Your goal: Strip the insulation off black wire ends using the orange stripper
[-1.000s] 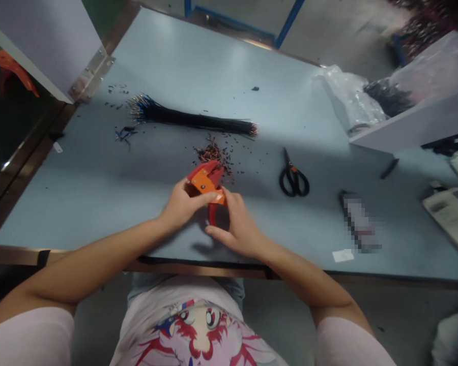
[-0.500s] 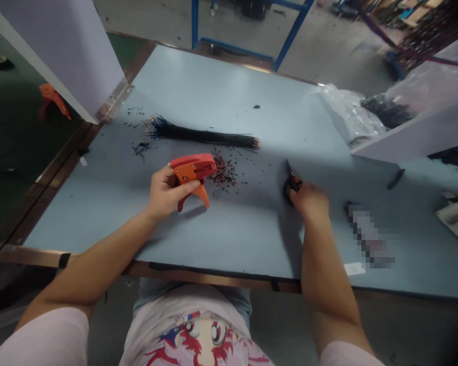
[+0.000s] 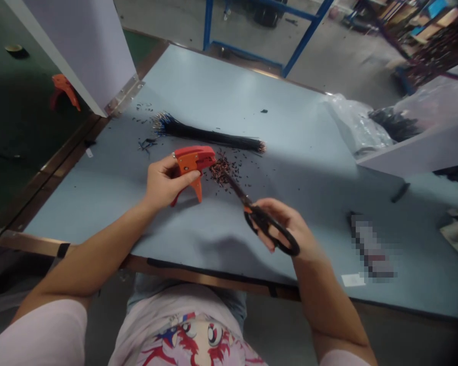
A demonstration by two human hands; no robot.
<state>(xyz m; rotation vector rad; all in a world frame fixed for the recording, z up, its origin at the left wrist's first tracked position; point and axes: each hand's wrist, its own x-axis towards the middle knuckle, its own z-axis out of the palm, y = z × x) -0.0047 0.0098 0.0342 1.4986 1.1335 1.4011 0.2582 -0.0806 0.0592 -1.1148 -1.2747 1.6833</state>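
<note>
My left hand grips an orange-red wire stripper tool just above the blue table, its head pointing right. My right hand holds black-handled scissors by the loops, blades closed and pointing up-left toward the tool's head. Just past the tool lies a small heap of stripped insulation bits. Behind it a long bundle of black wires lies across the table.
A white upright panel stands at the left rear. A white box with clear plastic bags sits at the right. A dark flat object and a white label lie near the front right. A blue frame stands beyond.
My right hand left the tool, reached right to the scissors on the table, picked them up and brought them back toward the tool. My left hand kept hold of the tool.
</note>
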